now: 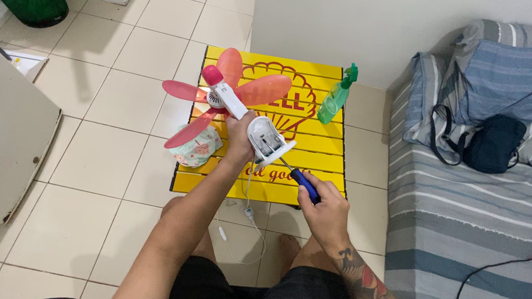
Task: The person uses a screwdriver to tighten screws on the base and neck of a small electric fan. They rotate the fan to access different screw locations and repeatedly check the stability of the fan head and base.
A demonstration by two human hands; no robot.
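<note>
Tiled floor, yellow slatted bench [330, 149]. Left hand [238, 139] clamped on white fan [237, 106] w/ pink blades, held over bench's near edge. Right hand [323, 212] gripping blue screwdriver [303, 182], tip at fan base. Green spray bottle [336, 97] at far right corner.

— What is found around the raised fan [228, 97]?

— Open air is seen on its left, above bare floor tiles [131, 57]. Under its blades, the yellow slatted table [323, 148] is taken up by a patterned cup [195, 149]; at the far right corner a green spray bottle [336, 97] is stood.

— And nearer the body?

— The gap between the left hand [239, 139] and right hand [323, 212] is crossed by the screwdriver [300, 180]. A white cord [248, 218] is hung between the knees. The right side is closed off by a striped mattress [454, 222].
</note>
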